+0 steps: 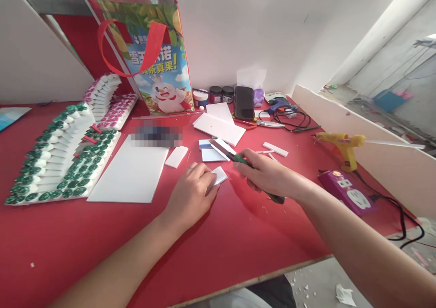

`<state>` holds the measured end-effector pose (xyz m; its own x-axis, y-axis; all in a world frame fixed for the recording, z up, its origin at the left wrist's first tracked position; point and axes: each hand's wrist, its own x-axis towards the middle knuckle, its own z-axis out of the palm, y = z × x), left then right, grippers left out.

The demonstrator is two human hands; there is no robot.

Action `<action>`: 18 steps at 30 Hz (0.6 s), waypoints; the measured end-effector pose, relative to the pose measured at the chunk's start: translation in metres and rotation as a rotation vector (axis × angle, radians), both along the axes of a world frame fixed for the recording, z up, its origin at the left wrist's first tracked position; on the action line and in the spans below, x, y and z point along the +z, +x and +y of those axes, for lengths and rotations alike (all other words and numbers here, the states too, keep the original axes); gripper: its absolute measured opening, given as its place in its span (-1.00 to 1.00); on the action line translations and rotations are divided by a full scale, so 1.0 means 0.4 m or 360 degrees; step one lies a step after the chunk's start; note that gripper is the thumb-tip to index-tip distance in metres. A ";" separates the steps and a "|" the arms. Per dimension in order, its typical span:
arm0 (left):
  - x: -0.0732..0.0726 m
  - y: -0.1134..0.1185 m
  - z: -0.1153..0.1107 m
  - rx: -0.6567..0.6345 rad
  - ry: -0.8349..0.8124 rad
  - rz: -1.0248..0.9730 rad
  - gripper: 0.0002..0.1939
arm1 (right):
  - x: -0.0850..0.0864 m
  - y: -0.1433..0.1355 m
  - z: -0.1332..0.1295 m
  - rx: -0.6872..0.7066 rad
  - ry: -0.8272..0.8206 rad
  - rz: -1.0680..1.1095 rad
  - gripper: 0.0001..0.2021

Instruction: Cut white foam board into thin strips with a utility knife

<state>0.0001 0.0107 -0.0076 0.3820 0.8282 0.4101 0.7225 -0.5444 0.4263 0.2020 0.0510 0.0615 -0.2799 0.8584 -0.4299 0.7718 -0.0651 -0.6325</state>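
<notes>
My right hand (269, 171) grips a green-handled utility knife (242, 159), its blade out and pointing up and left over small flat pieces. My left hand (194, 187) rests on the red tabletop, its fingers closed on a small pale shiny piece (220, 176), part of which they cover. Just beyond it, under the blade, lie white and blue flat pieces (213, 154). A small white foam rectangle (176, 156) sits left of them, beside a large white board (126, 176). White strips (275, 149) are scattered past my right hand.
A colourful bag (166, 67) stands at the back. Green-dotted white models (61, 162) occupy the left. Behind are a black phone (244, 102), small jars (215, 94) and scissors (269, 124). At right are a yellow glue gun (345, 146) and a purple power strip (345, 192).
</notes>
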 end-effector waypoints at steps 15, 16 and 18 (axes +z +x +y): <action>-0.006 -0.001 -0.001 -0.0053 0.0072 0.0059 -0.79 | 0.032 -0.009 -0.091 0.0365 -0.0047 -0.0547 -0.82; -0.005 -0.002 -0.001 -0.0049 0.0069 0.0066 -0.78 | 0.033 -0.013 -0.090 0.0385 -0.0007 -0.0569 -0.82; -0.005 -0.002 0.000 -0.0046 0.0067 0.0070 -0.78 | 0.030 -0.018 -0.089 0.0441 0.0086 -0.0609 -0.83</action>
